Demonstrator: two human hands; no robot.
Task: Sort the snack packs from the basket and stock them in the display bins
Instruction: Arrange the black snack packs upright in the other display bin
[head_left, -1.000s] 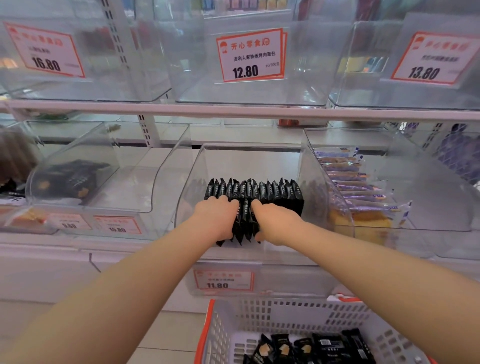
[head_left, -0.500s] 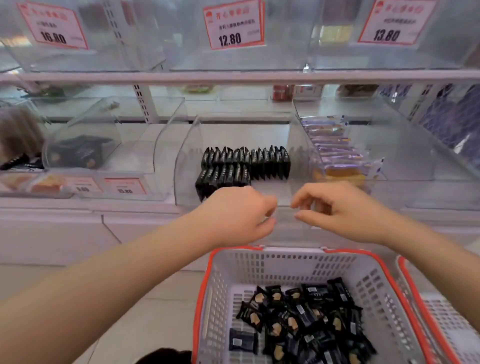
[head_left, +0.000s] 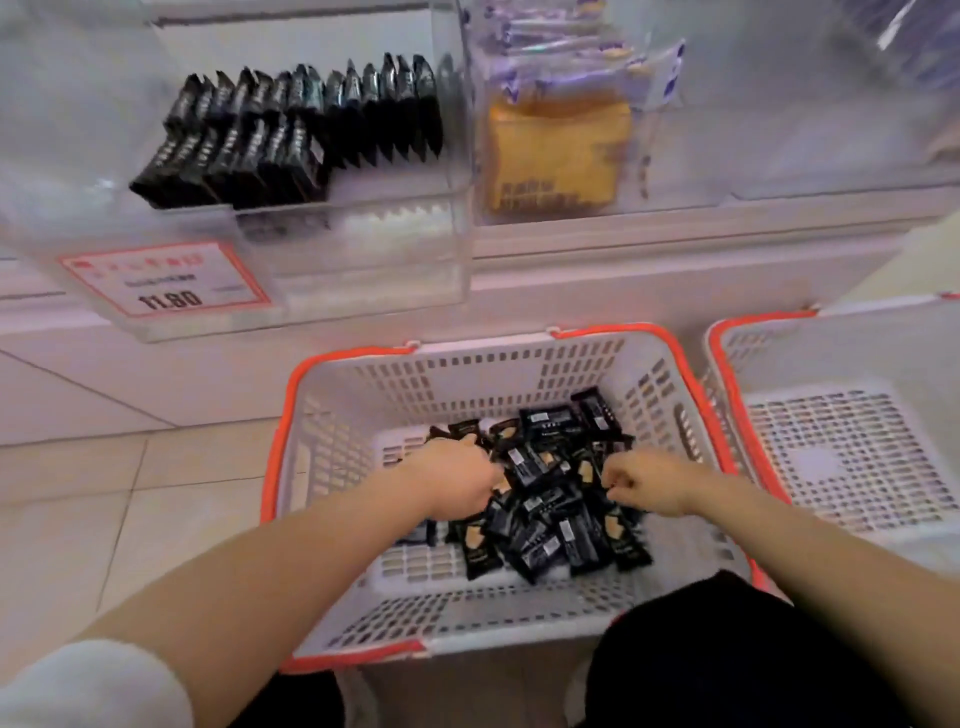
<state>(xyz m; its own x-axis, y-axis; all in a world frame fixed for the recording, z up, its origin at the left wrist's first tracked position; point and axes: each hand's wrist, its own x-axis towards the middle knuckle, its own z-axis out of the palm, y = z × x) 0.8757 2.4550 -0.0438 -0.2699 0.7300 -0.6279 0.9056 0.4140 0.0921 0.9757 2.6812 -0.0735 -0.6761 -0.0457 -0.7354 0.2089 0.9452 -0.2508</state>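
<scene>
Both grips, left hand (head_left: 451, 480) and right hand (head_left: 647, 483), curl over glossy black snack packs (head_left: 545, 519).

Both hands reach into the white slotted plastic basket with the orange rim (head_left: 358, 410). The left hand (head_left: 457, 480) has its fingers buried among the black foil snack packs (head_left: 550, 525), so its grip cannot be read. The right hand (head_left: 647, 486) curls, but whether it pinches a pack is unclear. The second white basket (head_left: 852, 457) is cut off at the right edge. The price label (head_left: 166, 283) is blurred apart from 11.80.
</scene>
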